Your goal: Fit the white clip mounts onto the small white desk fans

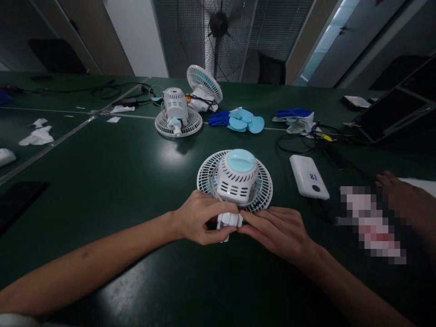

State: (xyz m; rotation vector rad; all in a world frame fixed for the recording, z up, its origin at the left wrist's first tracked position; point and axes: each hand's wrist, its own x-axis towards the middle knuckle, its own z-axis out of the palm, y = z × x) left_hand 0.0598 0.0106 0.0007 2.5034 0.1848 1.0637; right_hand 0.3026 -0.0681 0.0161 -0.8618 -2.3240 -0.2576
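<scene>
A small white fan (238,187) lies grille down on the dark green table, its slotted motor housing and light-blue round cap facing up. At the near side of the housing, my left hand (205,217) is closed, thumb and index finger pinching a small white plastic piece (230,220). My right hand (277,229) presses its fingertips together against the right end of the same piece. Whether the piece is joined to the fan is hidden by my fingers.
Two similar fans (176,109) (204,88) stand farther back, near blue fan blades (245,121) and blue gloves (219,118). On the right are a white power bank (309,176), black cables (299,145) and another person's hand (391,184). Paper scraps (37,135) lie left.
</scene>
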